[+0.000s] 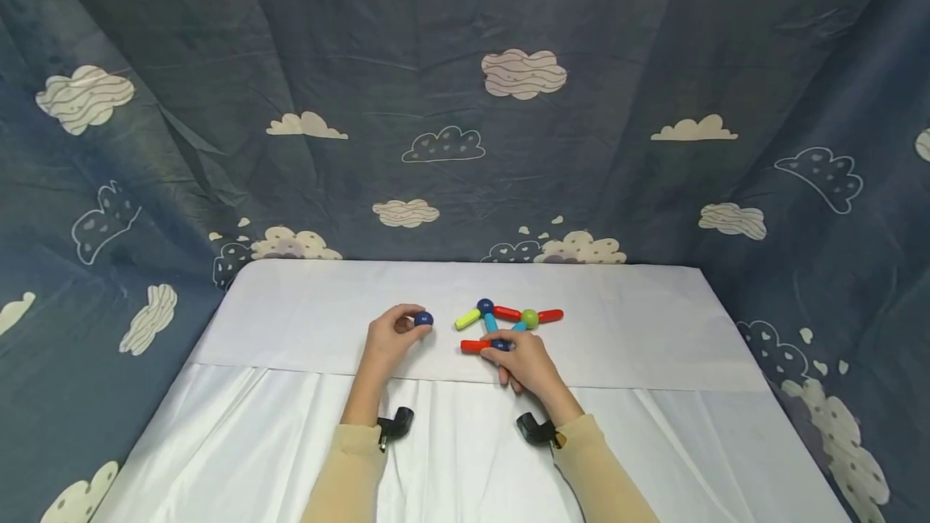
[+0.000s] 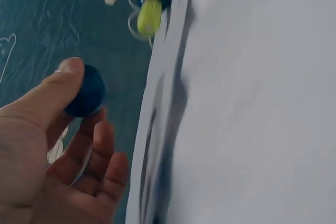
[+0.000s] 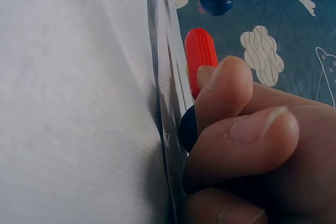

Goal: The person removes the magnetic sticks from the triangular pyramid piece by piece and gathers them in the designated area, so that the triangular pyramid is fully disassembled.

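A dark blue ball (image 1: 424, 319) is pinched between the thumb and fingers of my left hand (image 1: 388, 341), raised near the table's middle. The left wrist view shows the same blue ball (image 2: 89, 92) at the thumb tip. My right hand (image 1: 529, 361) grips the near corner of a ball-and-stick building toy, where a red stick (image 1: 475, 345) meets another blue ball (image 1: 500, 345). In the right wrist view, fingers partly cover that ball (image 3: 188, 129), and the red stick (image 3: 200, 56) points toward my left hand. Light blue sticks (image 1: 491, 323) run from this corner to the farther balls.
Farther back, the toy has a blue ball (image 1: 485, 307) with a yellow-green stick (image 1: 467, 319), then a red stick (image 1: 506, 313), a green ball (image 1: 529, 319) and another red stick (image 1: 551, 315). A white cloth covers the table (image 1: 291, 321); a dark cloud-patterned curtain (image 1: 349, 47) hangs behind.
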`<action>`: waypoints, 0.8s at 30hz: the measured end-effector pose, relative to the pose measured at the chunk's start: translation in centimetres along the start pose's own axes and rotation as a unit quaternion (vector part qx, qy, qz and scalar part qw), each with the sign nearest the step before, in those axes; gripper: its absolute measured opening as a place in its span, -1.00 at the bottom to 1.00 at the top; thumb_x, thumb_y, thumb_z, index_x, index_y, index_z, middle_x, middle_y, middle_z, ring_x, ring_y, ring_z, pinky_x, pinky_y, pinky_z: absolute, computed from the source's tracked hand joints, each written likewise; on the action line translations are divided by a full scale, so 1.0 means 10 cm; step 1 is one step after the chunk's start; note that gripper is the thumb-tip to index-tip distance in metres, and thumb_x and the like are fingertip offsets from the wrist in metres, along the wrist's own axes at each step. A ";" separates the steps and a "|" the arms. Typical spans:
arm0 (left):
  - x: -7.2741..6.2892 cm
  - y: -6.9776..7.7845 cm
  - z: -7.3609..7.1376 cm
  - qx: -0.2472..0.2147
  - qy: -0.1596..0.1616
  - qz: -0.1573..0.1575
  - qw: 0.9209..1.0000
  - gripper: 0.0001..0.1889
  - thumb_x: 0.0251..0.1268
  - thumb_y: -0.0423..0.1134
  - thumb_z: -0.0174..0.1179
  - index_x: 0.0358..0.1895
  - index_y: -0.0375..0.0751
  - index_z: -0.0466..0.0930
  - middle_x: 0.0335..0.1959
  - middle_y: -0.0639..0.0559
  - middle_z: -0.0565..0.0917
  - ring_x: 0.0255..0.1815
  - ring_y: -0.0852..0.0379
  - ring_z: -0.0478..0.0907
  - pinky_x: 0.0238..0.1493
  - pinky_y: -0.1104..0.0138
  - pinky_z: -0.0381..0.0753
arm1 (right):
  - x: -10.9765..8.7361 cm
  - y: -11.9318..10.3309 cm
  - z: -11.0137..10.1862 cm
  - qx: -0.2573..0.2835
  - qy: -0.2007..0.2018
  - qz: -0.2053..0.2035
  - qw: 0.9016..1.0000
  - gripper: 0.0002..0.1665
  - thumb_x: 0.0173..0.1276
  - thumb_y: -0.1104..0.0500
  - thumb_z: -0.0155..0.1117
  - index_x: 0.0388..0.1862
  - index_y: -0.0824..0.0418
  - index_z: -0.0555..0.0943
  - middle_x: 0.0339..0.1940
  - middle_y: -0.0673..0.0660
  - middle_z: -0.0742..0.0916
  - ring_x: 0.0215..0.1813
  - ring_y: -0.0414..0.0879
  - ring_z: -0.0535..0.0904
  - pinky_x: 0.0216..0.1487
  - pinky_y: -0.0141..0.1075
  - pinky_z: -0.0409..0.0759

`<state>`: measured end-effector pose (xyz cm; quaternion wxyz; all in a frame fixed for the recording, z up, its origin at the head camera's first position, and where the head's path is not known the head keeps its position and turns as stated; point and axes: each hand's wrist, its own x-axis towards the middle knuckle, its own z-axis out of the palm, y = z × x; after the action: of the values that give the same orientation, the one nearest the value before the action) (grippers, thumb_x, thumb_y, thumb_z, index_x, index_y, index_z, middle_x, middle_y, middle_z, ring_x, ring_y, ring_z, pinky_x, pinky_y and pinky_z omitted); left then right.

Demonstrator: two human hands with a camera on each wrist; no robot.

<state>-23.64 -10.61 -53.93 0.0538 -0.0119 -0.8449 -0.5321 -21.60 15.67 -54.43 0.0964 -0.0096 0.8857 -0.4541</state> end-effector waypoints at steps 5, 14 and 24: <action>0.11 -0.07 -0.24 -0.014 0.047 0.004 0.999 -0.61 0.29 -0.11 0.53 0.16 -0.02 0.77 -0.04 -0.07 0.79 -0.16 0.13 0.64 -0.11 0.41 0.60 | 0.01 0.00 0.00 0.003 -0.005 -0.002 1.000 -0.58 0.45 0.01 0.48 0.23 0.05 0.73 -0.77 0.04 0.60 -0.86 -0.14 0.35 -0.72 -0.41 0.34; 0.26 -0.24 -0.62 0.000 0.113 -0.030 0.993 -0.62 0.32 -0.10 0.51 0.15 -0.11 0.76 -0.14 -0.11 0.76 -0.21 0.24 0.56 -0.20 0.51 0.50 | 0.02 0.01 0.00 0.005 -0.001 0.008 1.000 -0.59 0.43 0.01 0.49 0.22 0.02 0.74 -0.77 0.05 0.60 -0.85 -0.13 0.35 -0.71 -0.41 0.34; 0.36 -0.45 -0.95 -0.012 0.143 -0.059 0.988 -0.57 0.36 -0.15 0.46 0.22 -0.23 0.70 0.04 -0.19 0.76 -0.14 0.29 0.53 -0.15 0.61 0.46 | 0.01 0.04 0.00 0.037 -0.017 -0.014 0.999 -0.63 0.44 0.06 0.49 0.19 0.03 0.74 -0.79 0.05 0.60 -0.86 -0.16 0.34 -0.74 -0.40 0.33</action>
<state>-26.85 -21.26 -53.49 0.1426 0.1138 -0.8211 -0.5408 -21.68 15.89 -54.79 0.1053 -0.0260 0.8664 -0.4874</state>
